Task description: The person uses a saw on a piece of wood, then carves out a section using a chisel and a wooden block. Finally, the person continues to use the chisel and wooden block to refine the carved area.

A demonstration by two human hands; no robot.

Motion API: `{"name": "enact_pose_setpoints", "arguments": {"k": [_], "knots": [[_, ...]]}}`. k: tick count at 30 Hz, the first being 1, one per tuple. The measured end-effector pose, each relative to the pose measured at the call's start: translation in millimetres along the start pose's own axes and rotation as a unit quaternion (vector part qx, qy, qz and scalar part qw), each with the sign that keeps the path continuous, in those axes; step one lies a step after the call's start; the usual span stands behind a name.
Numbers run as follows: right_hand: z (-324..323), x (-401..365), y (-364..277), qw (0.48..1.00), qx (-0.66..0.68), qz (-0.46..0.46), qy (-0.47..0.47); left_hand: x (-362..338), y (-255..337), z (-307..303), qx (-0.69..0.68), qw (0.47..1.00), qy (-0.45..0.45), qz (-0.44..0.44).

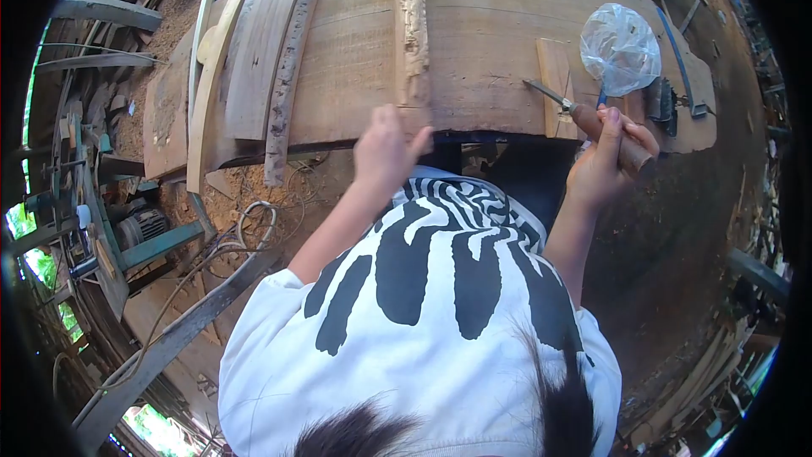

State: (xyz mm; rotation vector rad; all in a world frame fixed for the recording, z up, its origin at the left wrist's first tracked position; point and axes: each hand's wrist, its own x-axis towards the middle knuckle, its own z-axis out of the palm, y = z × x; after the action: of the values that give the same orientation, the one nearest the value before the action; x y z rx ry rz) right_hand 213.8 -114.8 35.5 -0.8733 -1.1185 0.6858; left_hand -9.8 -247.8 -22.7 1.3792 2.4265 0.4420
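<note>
My right hand (605, 156) is wrapped around the wooden handle of a chisel (585, 118). Its narrow metal blade points up and to the left, over a short wooden block (556, 85). At the near end of a rough-faced wooden strip (412, 25), my left hand (387, 151) grips with fingers on one side and thumb on the other; it is slightly blurred. That strip lies on a broad wooden slab (499, 17), pointing away from me. Beyond the right hand is a clear plastic bag (622, 49), bunched up on the slab.
Several long boards (266, 51) lie across the slab's left side. A dark brush-like object (662, 106) and a blue metal bar (681, 59) are at the right. Low on the left stand a motor (142, 227), a cable (254, 220) and a long beam (182, 338).
</note>
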Motion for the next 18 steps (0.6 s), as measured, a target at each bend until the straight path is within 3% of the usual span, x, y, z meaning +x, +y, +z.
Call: {"name": "enact_pose_setpoints", "arguments": {"k": [3,5,7,13,18], "knots": [[2,-3,-6,0.999,0.021,0.029,0.02,-6,33,-7,-0.152,0.967,-0.201,0.046],[2,-8,-12,0.999,0.038,0.014,0.006,-9,35,6,-0.18,0.939,-0.229,0.182],[9,-12,-26,0.992,0.129,0.004,-0.007,-10,41,4,-0.181,0.933,-0.266,0.162],[27,-16,-24,0.979,0.202,0.035,0.003,7,43,2,-0.191,0.935,-0.019,0.299],[36,-25,-12,0.973,0.223,0.047,-0.035,23,73,0,-0.179,0.926,0.072,0.325]]}}
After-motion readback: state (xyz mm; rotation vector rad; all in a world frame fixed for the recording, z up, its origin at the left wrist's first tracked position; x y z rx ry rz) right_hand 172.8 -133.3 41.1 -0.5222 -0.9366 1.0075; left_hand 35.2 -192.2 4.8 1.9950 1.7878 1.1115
